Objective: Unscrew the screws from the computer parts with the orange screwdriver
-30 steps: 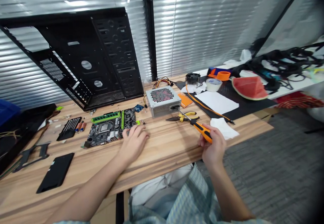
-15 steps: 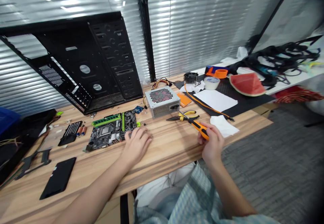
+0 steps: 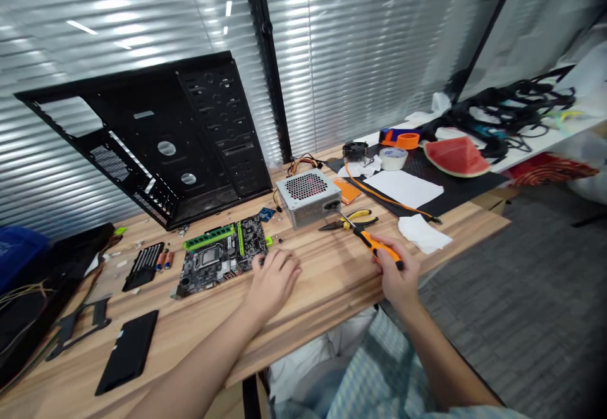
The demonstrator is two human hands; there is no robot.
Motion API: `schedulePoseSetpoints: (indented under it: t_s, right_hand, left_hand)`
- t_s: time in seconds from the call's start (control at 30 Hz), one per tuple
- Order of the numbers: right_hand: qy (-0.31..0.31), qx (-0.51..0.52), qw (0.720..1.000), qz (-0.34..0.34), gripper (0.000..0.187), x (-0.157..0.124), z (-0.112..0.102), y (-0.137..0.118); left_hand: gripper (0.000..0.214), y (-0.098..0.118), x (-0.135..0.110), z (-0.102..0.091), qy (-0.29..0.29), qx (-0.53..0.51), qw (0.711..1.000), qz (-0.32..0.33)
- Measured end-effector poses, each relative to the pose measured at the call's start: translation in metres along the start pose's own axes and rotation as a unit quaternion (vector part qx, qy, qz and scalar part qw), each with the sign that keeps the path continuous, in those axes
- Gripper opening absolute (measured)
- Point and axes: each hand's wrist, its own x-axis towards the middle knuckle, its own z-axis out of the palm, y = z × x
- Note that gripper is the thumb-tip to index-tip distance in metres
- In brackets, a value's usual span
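Observation:
My left hand [image 3: 275,280] rests on the table, fingers stretched out, at the lower right corner of the motherboard [image 3: 222,256]. A small dark part shows by its index finger, too unclear to name. In my right hand [image 3: 399,275] is a screwdriver [image 3: 378,247] with an orange and black handle. Its shaft points up and left at the socket corner of the grey power supply [image 3: 310,198]; I cannot tell whether the tip touches it. Yellow-handled pliers [image 3: 353,220] lie just behind the shaft.
A black computer case [image 3: 203,134] stands open at the back left. Nearer are a screwdriver bit set [image 3: 145,266] and a black flat panel [image 3: 128,352]. On the right are a cooler fan [image 3: 355,151], a tape roll [image 3: 393,158], white paper [image 3: 405,186] and a watermelon slice [image 3: 458,155].
The camera view has turned a little, so the left side of the table sits lower and further right. More of the screwdriver handle's end shows in my right hand. My left hand stays beside the motherboard.

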Motion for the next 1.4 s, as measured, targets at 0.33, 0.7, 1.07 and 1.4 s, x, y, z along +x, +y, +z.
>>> schedulePoseSetpoints:
  t_s: [0.33,0.7,1.07,1.4]
  right_hand:
    - [-0.002,-0.169,0.963,-0.211,0.024,-0.005,0.004,-0.006]
    - [0.035,-0.145,0.98,-0.135,0.024,-0.007,0.003,-0.003]
    - [0.095,0.005,0.995,-0.003,0.026,-0.003,0.002,0.004]
    - [0.065,-0.014,0.998,-0.014,0.025,-0.002,0.003,0.003]
  left_hand:
    - [0.02,-0.001,-0.002,0.001,-0.005,-0.003,1.0,0.014]
    - [0.021,-0.003,-0.002,0.001,-0.023,-0.033,0.999,-0.003]
    - [0.022,-0.002,0.0,-0.006,-0.04,-0.036,0.999,-0.009]
    - [0.026,-0.004,0.003,-0.004,-0.051,-0.034,0.998,-0.014]
